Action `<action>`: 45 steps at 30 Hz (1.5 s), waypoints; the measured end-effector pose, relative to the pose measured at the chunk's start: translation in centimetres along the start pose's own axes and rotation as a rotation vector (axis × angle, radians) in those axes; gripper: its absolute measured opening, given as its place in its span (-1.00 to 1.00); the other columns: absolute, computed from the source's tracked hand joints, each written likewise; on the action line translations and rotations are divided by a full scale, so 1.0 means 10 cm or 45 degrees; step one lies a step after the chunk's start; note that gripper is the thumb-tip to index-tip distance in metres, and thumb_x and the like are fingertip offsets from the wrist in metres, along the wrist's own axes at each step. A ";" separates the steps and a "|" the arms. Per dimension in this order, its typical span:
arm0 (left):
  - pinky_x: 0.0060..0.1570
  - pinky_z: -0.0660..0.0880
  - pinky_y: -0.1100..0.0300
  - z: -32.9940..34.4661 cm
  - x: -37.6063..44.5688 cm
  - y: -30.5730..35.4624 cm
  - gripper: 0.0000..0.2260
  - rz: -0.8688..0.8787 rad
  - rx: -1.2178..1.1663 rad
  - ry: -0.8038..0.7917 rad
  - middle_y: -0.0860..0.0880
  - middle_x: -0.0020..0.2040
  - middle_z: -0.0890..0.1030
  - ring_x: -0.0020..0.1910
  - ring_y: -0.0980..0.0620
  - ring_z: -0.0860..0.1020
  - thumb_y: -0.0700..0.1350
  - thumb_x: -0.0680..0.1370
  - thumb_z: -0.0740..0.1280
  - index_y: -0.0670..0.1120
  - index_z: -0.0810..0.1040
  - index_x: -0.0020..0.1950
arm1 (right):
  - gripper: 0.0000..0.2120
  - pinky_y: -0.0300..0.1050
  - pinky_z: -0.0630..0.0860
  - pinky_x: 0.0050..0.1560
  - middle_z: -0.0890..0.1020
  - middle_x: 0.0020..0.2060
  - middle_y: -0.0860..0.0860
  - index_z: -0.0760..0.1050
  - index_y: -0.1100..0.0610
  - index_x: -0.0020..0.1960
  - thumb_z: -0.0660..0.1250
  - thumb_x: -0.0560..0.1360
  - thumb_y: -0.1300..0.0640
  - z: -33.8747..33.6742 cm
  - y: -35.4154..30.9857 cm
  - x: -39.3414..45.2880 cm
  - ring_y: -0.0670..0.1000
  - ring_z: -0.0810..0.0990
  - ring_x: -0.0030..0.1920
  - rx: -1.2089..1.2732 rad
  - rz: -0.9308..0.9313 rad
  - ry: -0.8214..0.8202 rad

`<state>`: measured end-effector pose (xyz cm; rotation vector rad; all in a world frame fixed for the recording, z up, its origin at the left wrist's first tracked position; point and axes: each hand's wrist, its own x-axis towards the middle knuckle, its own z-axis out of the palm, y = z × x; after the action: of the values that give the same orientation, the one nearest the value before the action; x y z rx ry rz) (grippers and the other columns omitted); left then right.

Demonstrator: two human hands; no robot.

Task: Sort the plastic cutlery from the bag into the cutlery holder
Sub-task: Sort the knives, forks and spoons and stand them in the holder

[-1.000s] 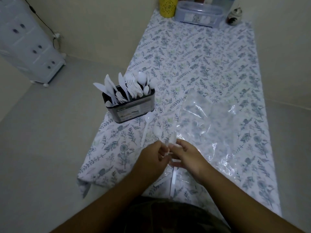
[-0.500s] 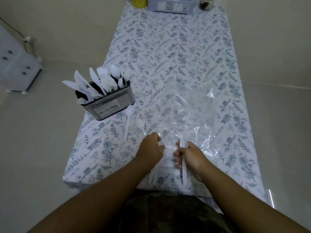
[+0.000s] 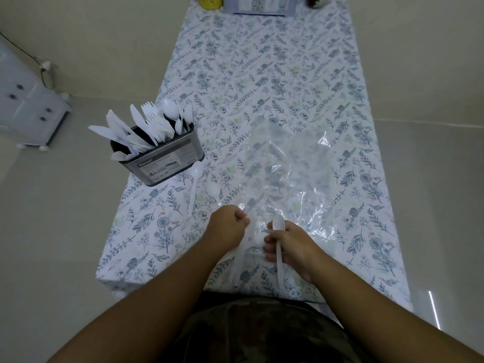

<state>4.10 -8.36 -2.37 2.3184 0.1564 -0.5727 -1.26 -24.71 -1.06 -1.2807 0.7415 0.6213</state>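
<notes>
Floral cloth covers the counter (image 3: 262,74), with pale floor on both sides. Beyond the two grips lies the clear bag (image 3: 288,166), flattened, its mouth toward the person — likely so cutlery slides out easily. The right grip (image 3: 290,244) is curled round a white spoon (image 3: 279,242), bowl up, handle hanging below. The left grip (image 3: 229,226) is fisted at the bag's near edge, seemingly pinching the film. Further left of it stands the holder (image 3: 162,158) — already bristling with cutlery; two loose spoons (image 3: 195,179) lie between.
</notes>
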 end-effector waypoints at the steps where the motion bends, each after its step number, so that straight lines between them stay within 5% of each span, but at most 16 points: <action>1: -0.24 0.47 0.24 -0.04 -0.01 0.05 -0.91 -0.014 -0.108 0.002 0.04 -0.22 0.58 -0.21 0.08 0.57 -0.09 0.55 0.44 -0.09 0.62 -0.04 | -0.84 0.07 0.64 -0.05 0.62 -0.12 0.14 0.51 0.16 0.19 0.30 0.63 0.16 0.00 -0.01 -0.01 0.10 0.63 -0.19 -0.030 -0.037 -0.019; 5: -0.12 0.66 0.18 -0.14 -0.12 0.30 -0.90 -0.111 -0.681 -0.148 -0.07 -0.12 0.69 -0.15 0.01 0.69 -0.17 0.52 0.48 -0.11 0.63 0.02 | -0.75 0.08 0.69 0.04 0.73 0.01 0.10 0.55 0.03 0.24 0.35 0.61 -0.05 0.06 -0.06 -0.02 0.09 0.75 -0.03 -0.223 -0.200 -0.113; 8: -0.05 0.66 0.09 -0.13 -0.18 0.31 -0.94 -0.116 -0.814 -0.125 -0.10 -0.13 0.71 -0.17 -0.01 0.67 -0.11 0.57 0.42 -0.08 0.64 0.00 | -0.82 0.02 0.67 -0.14 0.67 -0.13 0.13 0.54 0.08 0.21 0.26 0.65 0.09 0.10 -0.10 -0.03 0.08 0.68 -0.24 -0.207 -0.220 -0.067; 11: -0.18 0.58 0.18 -0.07 -0.27 0.09 -0.91 0.078 -0.317 0.040 0.01 -0.16 0.64 -0.19 0.09 0.61 -0.05 0.53 0.44 -0.04 0.60 -0.05 | -0.78 -0.07 0.47 -0.35 0.58 -0.21 0.11 0.52 0.09 0.22 0.21 0.61 0.19 0.05 -0.08 0.02 0.03 0.50 -0.38 -0.098 -0.142 0.031; 14: -0.19 0.42 0.29 0.06 -0.42 -0.15 -0.81 0.319 0.236 -0.146 0.11 -0.10 0.51 -0.15 0.14 0.49 -0.04 0.49 0.47 0.01 0.54 0.04 | -0.76 -0.14 0.33 -0.45 0.53 -0.26 0.09 0.49 0.17 0.22 0.16 0.60 0.23 -0.03 -0.05 0.06 -0.01 0.38 -0.44 0.006 -0.088 0.131; 18: -0.06 0.53 0.18 0.12 -0.40 -0.28 -0.84 0.390 0.374 -0.185 0.05 -0.10 0.56 -0.11 0.06 0.54 -0.10 0.55 0.40 -0.02 0.56 0.11 | -0.69 -0.13 0.34 -0.47 0.52 -0.25 0.10 0.45 0.10 0.28 0.15 0.58 0.29 -0.04 -0.03 0.08 -0.02 0.39 -0.42 0.028 -0.043 0.182; 22: -0.20 0.43 0.50 0.02 -0.38 -0.20 -0.90 0.158 -0.025 0.044 0.10 -0.16 0.64 -0.22 0.26 0.55 -0.10 0.53 0.44 -0.03 0.65 0.04 | -0.68 -0.12 0.39 -0.42 0.51 -0.24 0.09 0.48 0.06 0.26 0.16 0.58 0.31 -0.02 -0.09 0.06 0.02 0.42 -0.35 0.047 -0.031 0.166; 26: -0.01 0.66 0.13 -0.05 -0.39 -0.07 -0.82 -0.137 -0.696 -0.009 -0.02 -0.13 0.72 -0.14 0.05 0.71 -0.14 0.53 0.46 -0.12 0.66 0.12 | -0.79 -0.05 0.54 -0.28 0.51 -0.24 0.08 0.48 0.20 0.13 0.25 0.66 0.05 0.12 -0.16 0.03 0.05 0.50 -0.25 0.001 -0.086 0.003; 29: 0.03 0.66 0.03 -0.07 -0.41 0.01 -0.83 -0.087 -0.908 -0.166 -0.08 -0.10 0.75 -0.10 -0.02 0.73 -0.20 0.57 0.41 -0.17 0.68 0.14 | -0.72 0.16 0.68 -0.02 0.70 -0.06 0.13 0.52 0.18 0.15 0.32 0.63 -0.03 0.25 -0.21 0.04 0.15 0.71 -0.07 -0.053 -0.121 -0.129; 32: -0.05 0.66 0.17 -0.07 -0.37 -0.01 -0.84 0.195 -0.445 -0.119 -0.03 -0.13 0.75 -0.19 0.13 0.71 -0.12 0.59 0.38 -0.08 0.72 0.09 | -0.81 0.17 0.70 0.00 0.71 0.04 0.22 0.54 0.11 0.21 0.30 0.64 0.07 0.31 -0.24 0.06 0.22 0.73 0.02 -0.154 -0.126 -0.061; 35: -0.26 0.48 0.50 -0.18 -0.23 -0.02 -0.85 0.234 -0.131 0.095 0.02 -0.11 0.71 -0.26 0.30 0.58 -0.14 0.57 0.37 -0.07 0.70 0.08 | -0.81 0.12 0.69 -0.09 0.67 -0.09 0.23 0.54 0.19 0.19 0.24 0.67 0.13 0.35 -0.26 0.09 0.22 0.71 -0.13 -0.071 -0.062 -0.048; 39: -0.29 0.44 0.27 -0.31 0.09 -0.16 -0.80 0.003 -0.102 0.287 0.00 -0.12 0.56 -0.20 0.10 0.53 -0.01 0.53 0.42 -0.05 0.48 0.03 | -0.81 -0.08 0.45 -0.40 0.55 -0.26 0.12 0.49 0.15 0.19 0.16 0.64 0.22 0.37 -0.28 0.10 0.03 0.46 -0.44 -0.033 0.007 -0.019; 45: -0.36 0.42 0.15 -0.31 0.27 -0.25 -0.79 0.005 0.075 0.263 -0.06 -0.19 0.53 -0.25 -0.02 0.51 -0.09 0.47 0.43 -0.11 0.43 -0.05 | -0.71 -0.15 0.38 -0.45 0.54 -0.25 0.14 0.43 0.05 0.24 0.20 0.58 0.30 0.36 -0.34 0.10 -0.01 0.40 -0.45 -0.107 -0.031 -0.008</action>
<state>6.92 -4.57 -3.13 2.4324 0.2351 -0.3388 2.46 -21.77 0.67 -1.3625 0.6994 0.6419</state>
